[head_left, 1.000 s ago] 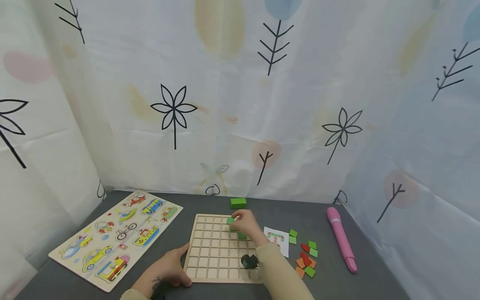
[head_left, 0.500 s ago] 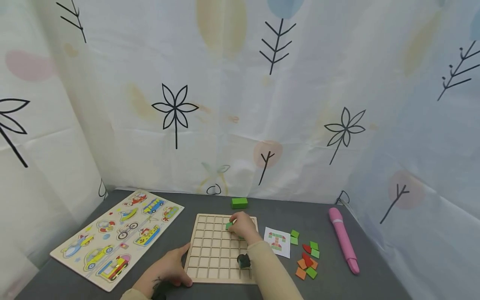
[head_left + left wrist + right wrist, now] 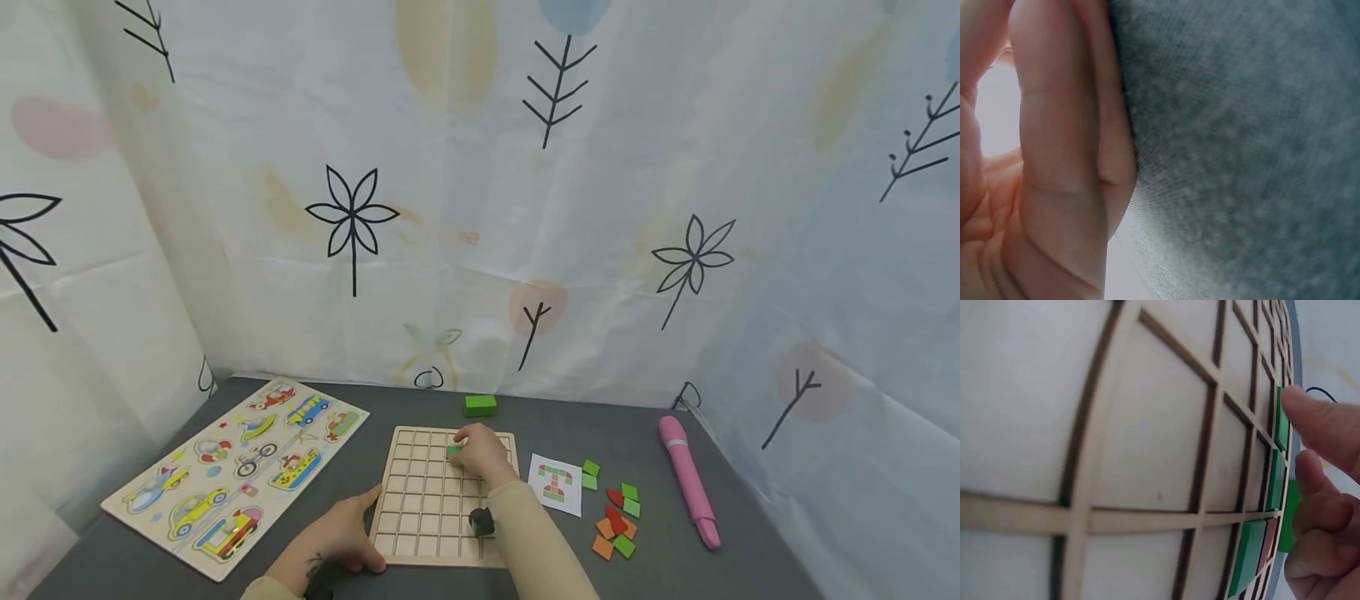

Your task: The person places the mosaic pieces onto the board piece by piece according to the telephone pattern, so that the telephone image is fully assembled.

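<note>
A wooden grid board (image 3: 420, 505) lies flat on the dark table. My left hand (image 3: 337, 533) rests at its left edge, index finger and thumb reaching the near left side; the left wrist view shows only its loosely bent fingers (image 3: 1060, 125) against grey cloth. Over the board's far rows, my right hand (image 3: 482, 454) holds a small green tile (image 3: 453, 451) at its fingertips. In the right wrist view that green tile (image 3: 1282, 419) sits by the grid, a fingertip on its end. Beside it are another green tile (image 3: 1274, 480), a larger-looking green one and a reddish tile (image 3: 1266, 544).
Right of the board lies a printed pattern card (image 3: 555, 485). Loose green, orange and red tiles (image 3: 617, 521) are scattered beyond it, then a pink microphone-shaped stick (image 3: 688, 483). A green block (image 3: 480, 406) stands behind the board; a vehicle puzzle (image 3: 240, 471) lies left.
My right hand has moved slightly left over the far rows, and the green tile at its fingertips has shifted left and nearer. My left hand stays at the board's edge.
</note>
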Tool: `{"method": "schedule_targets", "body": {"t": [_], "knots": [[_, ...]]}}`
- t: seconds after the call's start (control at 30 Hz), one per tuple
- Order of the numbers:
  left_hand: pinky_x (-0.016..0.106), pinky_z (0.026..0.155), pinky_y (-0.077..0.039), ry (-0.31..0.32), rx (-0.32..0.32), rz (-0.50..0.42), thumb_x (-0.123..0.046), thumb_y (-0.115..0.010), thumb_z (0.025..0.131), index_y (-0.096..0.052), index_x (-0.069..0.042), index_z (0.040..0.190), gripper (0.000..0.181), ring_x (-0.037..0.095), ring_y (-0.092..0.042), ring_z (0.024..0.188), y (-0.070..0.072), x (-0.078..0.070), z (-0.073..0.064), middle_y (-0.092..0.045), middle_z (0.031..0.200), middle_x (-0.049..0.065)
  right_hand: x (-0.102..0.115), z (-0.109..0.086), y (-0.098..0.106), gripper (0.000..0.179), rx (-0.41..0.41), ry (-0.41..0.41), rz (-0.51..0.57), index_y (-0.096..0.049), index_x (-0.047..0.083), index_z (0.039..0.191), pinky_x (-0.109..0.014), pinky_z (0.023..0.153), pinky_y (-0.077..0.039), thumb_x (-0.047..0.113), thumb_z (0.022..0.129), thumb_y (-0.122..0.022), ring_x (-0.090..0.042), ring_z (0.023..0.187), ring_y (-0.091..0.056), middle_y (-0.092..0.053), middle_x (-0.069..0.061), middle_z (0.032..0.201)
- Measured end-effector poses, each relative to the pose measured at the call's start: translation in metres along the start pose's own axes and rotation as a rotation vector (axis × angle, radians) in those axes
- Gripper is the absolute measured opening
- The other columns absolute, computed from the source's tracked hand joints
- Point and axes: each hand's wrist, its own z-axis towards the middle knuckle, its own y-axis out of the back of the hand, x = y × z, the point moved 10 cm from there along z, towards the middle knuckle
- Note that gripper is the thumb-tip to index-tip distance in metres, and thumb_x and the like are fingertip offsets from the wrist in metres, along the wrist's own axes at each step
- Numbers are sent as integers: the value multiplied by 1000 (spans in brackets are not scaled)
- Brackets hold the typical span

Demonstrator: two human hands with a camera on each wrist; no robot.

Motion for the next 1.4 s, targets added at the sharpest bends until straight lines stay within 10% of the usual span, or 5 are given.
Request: {"method": "schedule_targets", "body": {"t": [0.27,0.43,1.0,1.4], "knots": [[29,48,-48,24,4,0,-10,-88,51,-25,5,143,113,17,-58,50,-1,3,1,-57,74,10,12,-15,33,47,42,125,460,-54,-1,124,-31,56,-44,11,81,-69,-11,58,-48,-59,-10,81],[30,48,-48,35,2,7,-10,-89,51,-25,4,143,113,17,-58,50,0,3,1,-58,77,9,7,-36,71,45,3,139,563,-52,-4,124,-40,73,-49,5,82,-66,-10,69,-52,-59,-9,81],[31,49,-49,41,-13,14,-9,-90,48,-29,5,142,112,19,-59,52,-1,3,3,-58,105,21,-156,-59,132,44,-162,-90,350,-61,-6,113,-28,56,-40,6,73,-75,-14,61,-46,-57,-6,71],[32,50,-50,32,-2,4,-9,-89,49,-28,6,141,112,19,-60,54,-2,3,4,-56,108,23,-196,-75,130,28,-63,-141,212,-68,-2,91,-25,50,-34,5,66,-78,-12,54,-40,-47,0,61]]}}
